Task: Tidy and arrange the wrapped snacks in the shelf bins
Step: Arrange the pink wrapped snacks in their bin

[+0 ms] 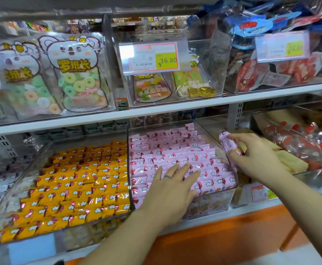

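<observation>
A clear bin (210,202) on the lower shelf holds several neat rows of pink wrapped snacks (167,150). My left hand (172,185) lies flat on the front rows with its fingers straight and spread. Over the bin's right edge, my right hand (256,155) pinches a few pink wrapped snacks (226,142), held tilted above the rows. To the left stands a bin of orange wrapped snacks (79,180) in tidy rows.
To the right are pale yellow-green packs (292,161) and a bin of red-wrapped snacks (309,142). The upper shelf carries bins of gummy-ring bags (76,81), a price tag (152,58) and red and blue packs (271,71). An orange ledge (223,236) runs below.
</observation>
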Available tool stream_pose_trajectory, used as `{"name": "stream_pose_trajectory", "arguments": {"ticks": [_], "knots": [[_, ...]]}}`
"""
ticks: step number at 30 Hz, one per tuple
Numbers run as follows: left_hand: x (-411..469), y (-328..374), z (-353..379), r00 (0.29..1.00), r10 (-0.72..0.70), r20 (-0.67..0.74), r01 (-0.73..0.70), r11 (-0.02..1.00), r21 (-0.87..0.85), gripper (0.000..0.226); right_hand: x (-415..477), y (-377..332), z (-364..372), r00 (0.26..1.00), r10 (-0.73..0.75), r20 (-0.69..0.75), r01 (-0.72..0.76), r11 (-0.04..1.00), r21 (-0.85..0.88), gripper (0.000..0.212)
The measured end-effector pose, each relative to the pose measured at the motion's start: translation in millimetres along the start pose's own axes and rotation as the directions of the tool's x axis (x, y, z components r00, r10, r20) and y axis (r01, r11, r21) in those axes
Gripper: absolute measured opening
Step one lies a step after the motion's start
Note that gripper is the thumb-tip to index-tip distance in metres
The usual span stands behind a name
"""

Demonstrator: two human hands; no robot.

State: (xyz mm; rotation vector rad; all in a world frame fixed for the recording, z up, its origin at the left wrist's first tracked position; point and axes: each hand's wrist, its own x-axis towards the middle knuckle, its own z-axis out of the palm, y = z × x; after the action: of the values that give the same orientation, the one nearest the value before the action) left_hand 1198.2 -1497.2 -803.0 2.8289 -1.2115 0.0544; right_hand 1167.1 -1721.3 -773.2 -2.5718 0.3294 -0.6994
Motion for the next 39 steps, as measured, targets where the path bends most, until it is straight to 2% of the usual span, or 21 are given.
{"name": "stream_pose_trajectory", "arguments": {"ticks": [2, 5, 9, 13, 15, 17, 18, 20, 22, 24, 26, 30, 32, 35, 39], "knots": [[5, -3, 4, 1.000, 0.006, -0.019, -0.005, 0.999, 0.032, 0.053, 1, 3, -1, 1.000, -0.007, 0.025, 0.007, 1.000, -0.002, 0.047], [9, -5, 8, 0.999, 0.029, -0.031, -0.027, 0.999, 0.047, 0.075, 1, 7, 1, 0.996, -0.023, 0.087, 0.021, 1.000, 0.018, 0.047], [13, -10, 9, 1.000, 0.011, -0.020, -0.011, 1.000, 0.023, 0.047, -3, 4, 4, 0.989, -0.002, 0.147, -0.002, 1.000, 0.028, 0.050], [10, -10, 3, 0.999, 0.044, 0.000, -0.044, 0.999, -0.020, 0.049, -8, -3, 4, 0.992, -0.040, 0.121, 0.040, 0.999, 0.000, 0.046], [7, -14, -7, 0.997, 0.075, 0.021, -0.072, 0.990, -0.121, 0.050, -10, -5, 5, 0.992, -0.068, 0.103, 0.072, 0.997, -0.033, 0.041], [6, -25, -20, 0.999, 0.026, -0.039, -0.036, 0.962, -0.269, 0.045, -10, -5, 4, 0.992, -0.057, 0.113, 0.062, 0.997, -0.037, 0.040], [7, -35, -25, 0.994, -0.038, -0.099, 0.009, 0.962, -0.272, 0.041, -9, -5, 4, 0.991, -0.051, 0.120, 0.056, 0.998, -0.036, 0.041], [8, -57, -30, 0.966, -0.170, -0.197, 0.152, 0.983, -0.107, 0.035, -8, -6, 4, 0.992, -0.047, 0.116, 0.050, 0.998, -0.030, 0.040], [9, -70, -28, 0.959, -0.244, -0.144, 0.255, 0.965, 0.064, 0.032, -7, -9, 5, 0.994, -0.051, 0.097, 0.053, 0.998, -0.021, 0.037], [12, -72, -23, 0.963, -0.259, -0.068, 0.267, 0.948, 0.172, 0.033, -6, -10, 5, 0.994, -0.045, 0.095, 0.049, 0.998, -0.037, 0.036], [13, -70, -21, 0.966, -0.253, -0.059, 0.260, 0.945, 0.200, 0.033, -5, -11, 4, 0.993, -0.028, 0.118, 0.033, 0.998, -0.044, 0.037], [15, -72, -28, 0.953, -0.276, -0.123, 0.283, 0.958, 0.042, 0.025, -5, -13, 3, 0.993, -0.025, 0.114, 0.030, 0.999, -0.043, 0.037], [20, -70, -28, 0.947, -0.288, -0.140, 0.293, 0.956, 0.018, 0.030, -4, -16, 4, 0.993, -0.026, 0.114, 0.031, 0.999, -0.042, 0.039], [31, -66, -25, 0.958, -0.287, -0.014, 0.286, 0.943, 0.170, 0.044, -2, -18, 6, 0.995, -0.027, 0.097, 0.030, 0.999, -0.034, 0.041], [38, -68, -23, 0.949, -0.302, 0.092, 0.267, 0.922, 0.280, 0.044, 1, -18, 8, 0.995, -0.022, 0.099, 0.025, 0.999, -0.026, 0.040]]}}
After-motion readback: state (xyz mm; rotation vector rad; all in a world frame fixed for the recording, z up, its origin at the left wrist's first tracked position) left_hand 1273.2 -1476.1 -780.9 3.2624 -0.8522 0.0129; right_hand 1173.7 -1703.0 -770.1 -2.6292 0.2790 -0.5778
